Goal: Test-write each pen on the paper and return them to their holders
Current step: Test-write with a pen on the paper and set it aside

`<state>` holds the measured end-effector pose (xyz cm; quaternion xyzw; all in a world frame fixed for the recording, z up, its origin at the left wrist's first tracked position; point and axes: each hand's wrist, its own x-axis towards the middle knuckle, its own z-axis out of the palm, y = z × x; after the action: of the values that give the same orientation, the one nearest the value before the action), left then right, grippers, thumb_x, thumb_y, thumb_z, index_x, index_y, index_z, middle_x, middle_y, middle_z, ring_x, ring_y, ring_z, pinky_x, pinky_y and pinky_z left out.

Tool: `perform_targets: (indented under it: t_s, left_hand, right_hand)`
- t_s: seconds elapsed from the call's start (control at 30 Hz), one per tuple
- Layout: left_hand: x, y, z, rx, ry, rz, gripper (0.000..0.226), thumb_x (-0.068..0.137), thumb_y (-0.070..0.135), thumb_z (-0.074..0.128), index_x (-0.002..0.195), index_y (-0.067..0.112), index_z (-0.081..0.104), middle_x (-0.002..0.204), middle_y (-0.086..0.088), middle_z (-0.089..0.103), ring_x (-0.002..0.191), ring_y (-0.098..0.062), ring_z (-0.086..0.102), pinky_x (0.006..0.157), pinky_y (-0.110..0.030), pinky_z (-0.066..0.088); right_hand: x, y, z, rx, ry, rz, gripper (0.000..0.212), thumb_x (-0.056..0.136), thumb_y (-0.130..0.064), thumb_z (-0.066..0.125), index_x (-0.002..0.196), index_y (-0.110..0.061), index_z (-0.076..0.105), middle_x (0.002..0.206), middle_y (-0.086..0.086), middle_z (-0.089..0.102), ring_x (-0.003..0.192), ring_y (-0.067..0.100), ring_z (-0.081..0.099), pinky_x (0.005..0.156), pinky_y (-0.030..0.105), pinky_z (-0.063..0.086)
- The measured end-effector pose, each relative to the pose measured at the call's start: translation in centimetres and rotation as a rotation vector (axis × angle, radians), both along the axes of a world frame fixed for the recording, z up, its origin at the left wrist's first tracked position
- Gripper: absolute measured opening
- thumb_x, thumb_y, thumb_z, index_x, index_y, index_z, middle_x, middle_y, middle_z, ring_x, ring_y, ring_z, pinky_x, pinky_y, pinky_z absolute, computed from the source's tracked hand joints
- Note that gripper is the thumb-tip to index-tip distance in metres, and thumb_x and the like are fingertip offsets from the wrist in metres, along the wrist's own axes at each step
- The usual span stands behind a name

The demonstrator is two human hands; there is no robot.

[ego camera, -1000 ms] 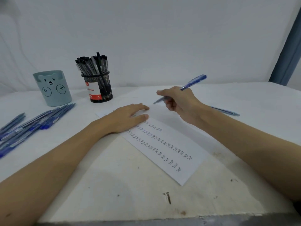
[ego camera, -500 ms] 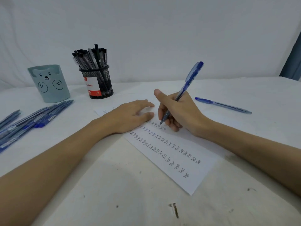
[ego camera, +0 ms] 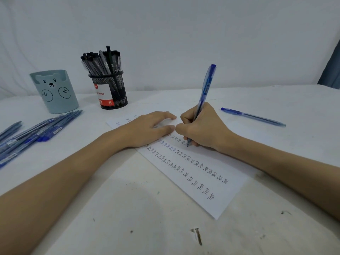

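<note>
Head view: right hand [ego camera: 202, 129] is gripping a translucent blue plastic click pen [ego camera: 206, 89] in a closed writing hold, tip touching the white paper sheet [ego camera: 211, 190] at the near end of the upper row of marks. Left hand [ego camera: 147, 129] is lying flat and open on the sheet's far end, holding nothing, just pinning it.

Progress, my read: mid-task. Two long rows of small test marks are already filling the sheet, plus some fainter marks by the far edge, so many pens look done. Black wire-mesh cup [ego camera: 112, 91] is standing packed with black pens, too many to count. Pale teal bear-face holder [ego camera: 55, 91] is showing no pens above its rim. So the blue ones are likely what's left to test and return.

Counts: two holders, one sheet. One blue pen in hand, one loose blue pen [ego camera: 253, 116] lying on the white table [ego camera: 128, 218] to the right, and a pile of blue pens [ego camera: 36, 131] lying left, roughly a dozen, exact count unclear.
</note>
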<state>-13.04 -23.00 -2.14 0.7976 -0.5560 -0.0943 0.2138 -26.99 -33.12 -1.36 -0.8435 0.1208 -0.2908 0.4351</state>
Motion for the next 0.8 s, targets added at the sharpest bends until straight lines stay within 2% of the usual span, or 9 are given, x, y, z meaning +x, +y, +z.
perform_targets:
  t_s: [0.13,0.27,0.5,0.7,0.8]
  left_hand:
    - [0.18,-0.01,0.02,0.009,-0.024,0.031,0.05,0.094,0.049,0.044,0.14,0.032,0.036,0.149,0.012,0.032,0.137,-0.01,0.029,0.108,-0.026,0.024]
    - [0.36,0.23,0.15,0.029,-0.021,0.067,0.056,0.092,0.05,0.043,0.143,0.03,0.032,0.152,0.012,0.027,0.138,-0.006,0.025,0.109,-0.023,0.019]
    - [-0.01,0.54,-0.31,-0.011,-0.058,0.072,0.056,0.092,0.053,0.04,0.144,0.031,0.032,0.153,0.012,0.025,0.139,-0.007,0.024,0.11,-0.024,0.019]
    - [0.18,0.83,-0.49,-0.037,-0.042,0.087,0.052,0.091,0.053,0.042,0.14,0.035,0.037,0.151,0.015,0.03,0.137,-0.005,0.028,0.109,-0.024,0.021]
    - [0.11,0.79,-0.41,-0.038,-0.039,0.08,0.052,0.091,0.053,0.042,0.14,0.034,0.037,0.15,0.015,0.03,0.137,-0.005,0.027,0.109,-0.024,0.022]
  right_hand:
    - [0.03,0.1,0.0,-0.023,-0.008,-0.002,0.05,0.073,0.007,0.053,0.044,-0.017,0.021,0.035,-0.01,0.016,0.056,0.022,0.037,0.046,0.026,0.029]
    - [0.01,-0.01,0.03,-0.01,-0.01,0.004,0.049,0.073,0.005,0.055,0.044,-0.017,0.022,0.041,-0.005,0.016,0.049,0.019,0.045,0.036,0.018,0.028]
    - [0.03,-0.13,0.06,-0.004,0.005,-0.018,0.051,0.074,0.004,0.057,0.043,-0.017,0.022,0.038,-0.006,0.016,0.043,0.015,0.047,0.034,0.017,0.029]
    - [0.05,0.01,0.08,-0.054,-0.008,0.0,0.05,0.074,0.004,0.056,0.043,-0.017,0.021,0.035,-0.01,0.016,0.055,0.02,0.04,0.038,0.019,0.029]
    - [0.04,-0.06,0.07,-0.029,0.009,0.005,0.05,0.075,0.005,0.055,0.043,-0.016,0.022,0.034,-0.01,0.018,0.051,0.021,0.045,0.034,0.016,0.03]
